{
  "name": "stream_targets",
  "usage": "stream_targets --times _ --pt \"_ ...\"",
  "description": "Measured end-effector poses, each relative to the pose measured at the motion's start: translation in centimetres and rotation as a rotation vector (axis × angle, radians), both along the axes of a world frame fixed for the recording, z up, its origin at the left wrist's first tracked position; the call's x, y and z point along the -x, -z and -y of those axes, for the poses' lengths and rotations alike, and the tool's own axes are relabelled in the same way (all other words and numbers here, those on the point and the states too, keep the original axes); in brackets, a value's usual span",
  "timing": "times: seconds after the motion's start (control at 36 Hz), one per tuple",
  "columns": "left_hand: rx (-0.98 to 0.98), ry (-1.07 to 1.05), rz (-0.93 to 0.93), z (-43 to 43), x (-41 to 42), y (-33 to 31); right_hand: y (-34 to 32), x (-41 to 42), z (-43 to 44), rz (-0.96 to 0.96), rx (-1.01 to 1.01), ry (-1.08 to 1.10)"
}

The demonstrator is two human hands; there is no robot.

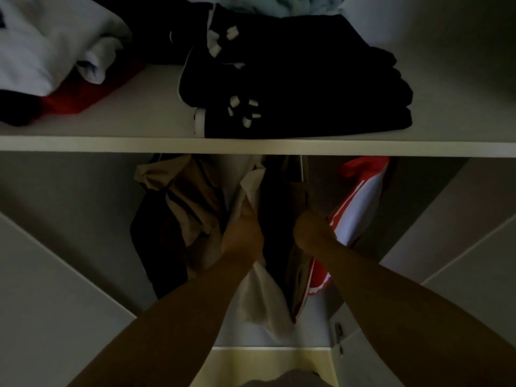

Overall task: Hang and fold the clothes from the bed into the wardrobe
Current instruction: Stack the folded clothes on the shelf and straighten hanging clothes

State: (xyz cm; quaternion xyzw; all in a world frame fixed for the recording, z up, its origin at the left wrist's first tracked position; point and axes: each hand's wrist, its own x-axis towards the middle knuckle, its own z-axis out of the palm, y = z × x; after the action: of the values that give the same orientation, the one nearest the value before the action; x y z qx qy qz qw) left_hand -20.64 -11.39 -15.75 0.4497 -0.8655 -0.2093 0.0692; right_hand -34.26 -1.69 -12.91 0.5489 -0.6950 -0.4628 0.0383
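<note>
The head view looks into a dim wardrobe [418,219], where a white shelf [111,142] crosses the upper half. On the shelf's right part lies a folded stack of dark clothes [307,79] with white markings, its front edge reaching the shelf's lip. At the left end sits a folded white garment [42,46] on top of a red one [83,93], and a pale blue item [279,4] shows at the back. Below the shelf a row of garments hangs close together: a dark piece [156,241] furthest left, a beige one [190,185] beside it, a cream shirt [259,289] near the middle, a dark garment [275,219] next to that, and a red and white garment [360,196] on the right. Both bare forearms reach up into this row. The left hand [243,233] is against the cream shirt, its fingers curled; the right hand [312,230] is just beside the red and white garment, also curled, with the dark garment between the two hands. In the poor light I cannot tell what either grip is closed on. A metal hinge [338,331] shows low on the right door.
</note>
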Motion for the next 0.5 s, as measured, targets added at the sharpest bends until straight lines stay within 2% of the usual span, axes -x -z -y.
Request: stream_targets --times 0.25,0.39,0.5 --pt "-0.099 -0.091 0.021 0.2 1.3 0.2 -0.1 -0.4 -0.1 -0.059 0.002 -0.099" --pt "-0.039 -0.100 0.031 0.6 1.0 0.2 -0.6 -0.6 -0.6 0.104 0.081 0.082" --pt "-0.031 -0.123 0.013 0.3 -0.1 0.5 -0.1 -0.5 -1.1 0.293 0.253 0.265"
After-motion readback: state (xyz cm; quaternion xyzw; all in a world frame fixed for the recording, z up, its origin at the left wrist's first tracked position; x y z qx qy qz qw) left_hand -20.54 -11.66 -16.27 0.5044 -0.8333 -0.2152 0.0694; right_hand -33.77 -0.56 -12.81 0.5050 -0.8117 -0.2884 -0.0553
